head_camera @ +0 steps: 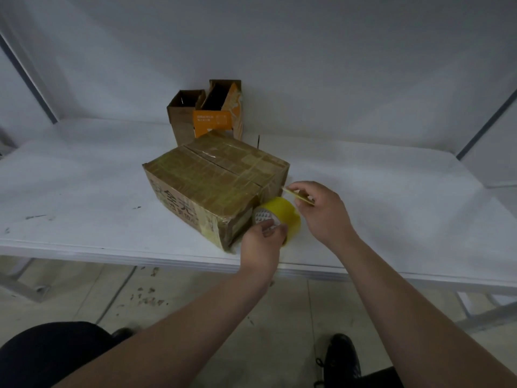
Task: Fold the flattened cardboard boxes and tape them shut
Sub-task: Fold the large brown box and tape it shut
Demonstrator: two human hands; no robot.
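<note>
Yellow tape on a roll (277, 217) sits in our left hand (260, 245), whose fingers curl round its near rim and hold it right beside the near right corner of the closed cardboard box (215, 177). Our right hand (321, 214) pinches a thin yellow flat piece (298, 196) between thumb and fingertips just above the roll; we cannot tell what it is. The box, its top crossed with tape, stands near the front edge of the white desk (84, 177), with two smaller open cartons (183, 116) upright behind it.
</note>
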